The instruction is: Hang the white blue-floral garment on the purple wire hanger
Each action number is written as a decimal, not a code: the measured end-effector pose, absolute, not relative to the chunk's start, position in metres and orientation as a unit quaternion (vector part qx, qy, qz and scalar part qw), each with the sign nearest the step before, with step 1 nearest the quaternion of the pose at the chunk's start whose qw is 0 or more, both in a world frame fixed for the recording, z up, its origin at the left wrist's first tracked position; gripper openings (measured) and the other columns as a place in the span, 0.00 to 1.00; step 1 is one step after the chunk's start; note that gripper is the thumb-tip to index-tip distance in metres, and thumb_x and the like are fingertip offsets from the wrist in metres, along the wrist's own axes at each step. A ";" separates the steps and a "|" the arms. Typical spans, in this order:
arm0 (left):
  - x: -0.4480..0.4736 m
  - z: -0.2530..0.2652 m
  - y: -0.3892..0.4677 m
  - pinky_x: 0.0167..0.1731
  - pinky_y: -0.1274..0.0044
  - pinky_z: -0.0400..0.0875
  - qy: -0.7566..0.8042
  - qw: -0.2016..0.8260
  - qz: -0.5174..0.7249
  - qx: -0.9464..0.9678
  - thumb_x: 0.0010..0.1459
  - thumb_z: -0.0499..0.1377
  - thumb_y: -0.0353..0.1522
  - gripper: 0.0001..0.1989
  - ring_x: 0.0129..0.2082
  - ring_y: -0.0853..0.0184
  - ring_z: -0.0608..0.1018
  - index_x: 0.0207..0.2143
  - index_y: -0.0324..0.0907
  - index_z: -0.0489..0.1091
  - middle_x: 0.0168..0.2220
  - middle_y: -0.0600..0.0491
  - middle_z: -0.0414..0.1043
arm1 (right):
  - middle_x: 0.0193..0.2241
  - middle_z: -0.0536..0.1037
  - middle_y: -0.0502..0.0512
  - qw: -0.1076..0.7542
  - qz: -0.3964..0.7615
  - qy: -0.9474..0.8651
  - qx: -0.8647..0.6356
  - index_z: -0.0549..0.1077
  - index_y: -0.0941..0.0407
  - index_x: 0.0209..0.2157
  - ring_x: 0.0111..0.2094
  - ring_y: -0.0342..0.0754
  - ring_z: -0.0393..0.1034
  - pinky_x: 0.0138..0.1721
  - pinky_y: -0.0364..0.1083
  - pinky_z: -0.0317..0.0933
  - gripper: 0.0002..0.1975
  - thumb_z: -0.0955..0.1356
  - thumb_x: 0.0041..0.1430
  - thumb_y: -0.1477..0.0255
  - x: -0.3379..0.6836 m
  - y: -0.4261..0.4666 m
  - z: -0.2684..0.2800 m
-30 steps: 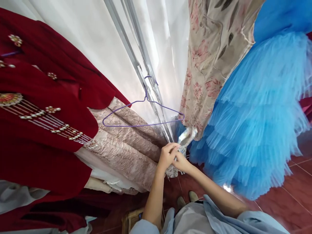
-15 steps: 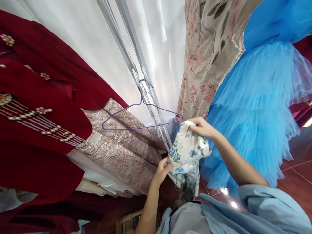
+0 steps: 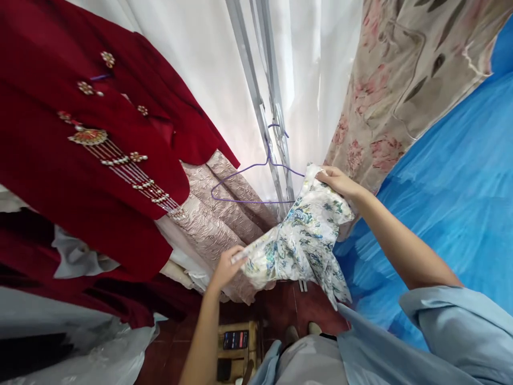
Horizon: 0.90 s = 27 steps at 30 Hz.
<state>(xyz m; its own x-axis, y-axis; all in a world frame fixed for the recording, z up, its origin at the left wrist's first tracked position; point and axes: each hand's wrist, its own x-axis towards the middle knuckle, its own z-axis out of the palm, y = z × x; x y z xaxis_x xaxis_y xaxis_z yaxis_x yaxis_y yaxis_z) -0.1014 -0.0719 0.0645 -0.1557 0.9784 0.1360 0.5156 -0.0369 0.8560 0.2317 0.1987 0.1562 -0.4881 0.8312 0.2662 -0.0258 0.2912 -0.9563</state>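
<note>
Stretched between my two hands is a white garment (image 3: 304,235) with a blue, green and yellow floral print. Its lower part hangs in folds. My right hand (image 3: 339,182) pinches the upper right edge, close to the right end of a thin purple hanger (image 3: 252,202). My left hand (image 3: 228,266) grips the other edge, lower and to the left. The hanger hangs by its hook on a grey metal rack (image 3: 276,107), and the garment covers its right end. Whether cloth is on the hanger's right arm I cannot tell.
At left hang a dark red beaded jacket (image 3: 132,133) and a pink textured skirt (image 3: 216,230). To the right are a beige floral dress (image 3: 372,101) and a blue tulle dress (image 3: 444,198). Below, a phone (image 3: 235,340) lies on a wooden stool (image 3: 253,342) above red floor tiles.
The garment was bunched between my hands and is now spread wide. My left hand has moved left and my right hand up, over the hanger's right end. The view has shifted left.
</note>
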 end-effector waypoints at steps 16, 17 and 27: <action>-0.137 0.211 0.081 0.44 0.71 0.71 0.657 0.050 0.451 0.602 0.65 0.58 0.39 0.21 0.41 0.63 0.77 0.57 0.40 0.65 0.46 0.45 0.74 | 0.20 0.77 0.52 0.342 0.571 -0.618 -0.417 0.76 0.61 0.26 0.20 0.43 0.68 0.21 0.40 0.61 0.19 0.79 0.45 0.59 0.243 0.201 0.168; -0.127 0.206 0.073 0.45 0.70 0.71 0.670 0.051 0.425 0.607 0.66 0.56 0.43 0.20 0.41 0.61 0.77 0.53 0.40 0.68 0.43 0.46 0.75 | 0.20 0.78 0.52 0.320 0.583 -0.613 -0.427 0.76 0.60 0.25 0.21 0.44 0.69 0.22 0.40 0.63 0.18 0.79 0.45 0.60 0.244 0.201 0.171; -0.085 0.206 0.046 0.42 0.73 0.65 0.688 -0.105 0.355 0.624 0.69 0.50 0.41 0.20 0.45 0.56 0.77 0.53 0.43 0.74 0.46 0.46 0.79 | 0.29 0.79 0.54 0.274 0.272 -0.771 -0.506 0.77 0.60 0.35 0.33 0.49 0.72 0.37 0.44 0.63 0.20 0.70 0.58 0.55 0.203 0.197 0.203</action>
<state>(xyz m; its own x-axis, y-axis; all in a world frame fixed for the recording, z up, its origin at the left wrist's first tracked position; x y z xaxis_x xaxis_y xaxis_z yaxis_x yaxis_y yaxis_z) -0.0853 0.0456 0.2065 -0.1987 0.7839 0.5882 0.9335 -0.0314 0.3571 0.2034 0.1970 0.2031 -0.3385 0.9294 0.1474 0.6311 0.3404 -0.6970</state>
